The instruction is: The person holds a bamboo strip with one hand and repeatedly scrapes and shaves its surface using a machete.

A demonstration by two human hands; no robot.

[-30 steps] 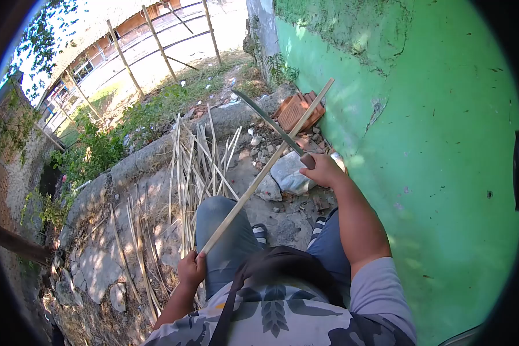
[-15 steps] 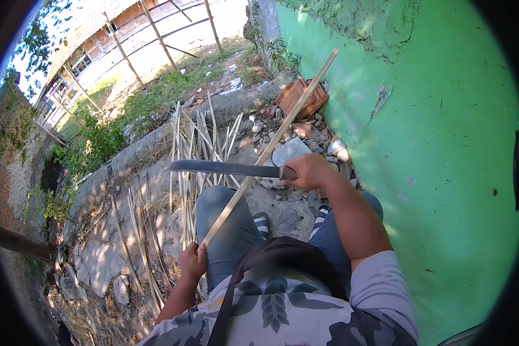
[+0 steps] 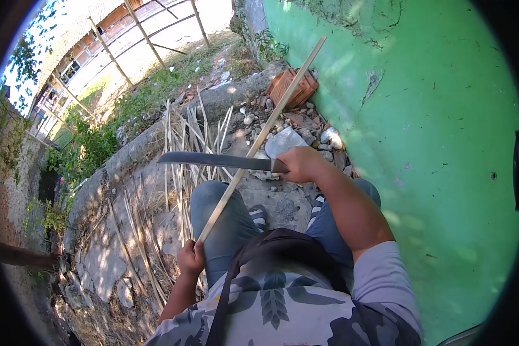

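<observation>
My left hand (image 3: pixel 191 258) is closed around the lower end of a long pale wooden strip (image 3: pixel 221 203), beside my left knee. The strip slants up and to the right, its far end near the green wall. My right hand (image 3: pixel 297 164) grips the brown handle of a machete (image 3: pixel 213 160). Its dark blade points left, roughly level, and crosses the strip about midway. Whether blade and strip touch, I cannot tell.
Several thin pale strips (image 3: pixel 185 138) lie on the stone ground at left. Ahead are orange roof tiles (image 3: pixel 292 88) and rubble (image 3: pixel 330 137). A green wall (image 3: pixel 432 173) rises at right; a stone kerb (image 3: pixel 130 149) and plants (image 3: pixel 86 141) edge the left.
The machete has swung from pointing up and left to lying nearly level across the strip, and my right hand has shifted left. The strip now stands a little steeper.
</observation>
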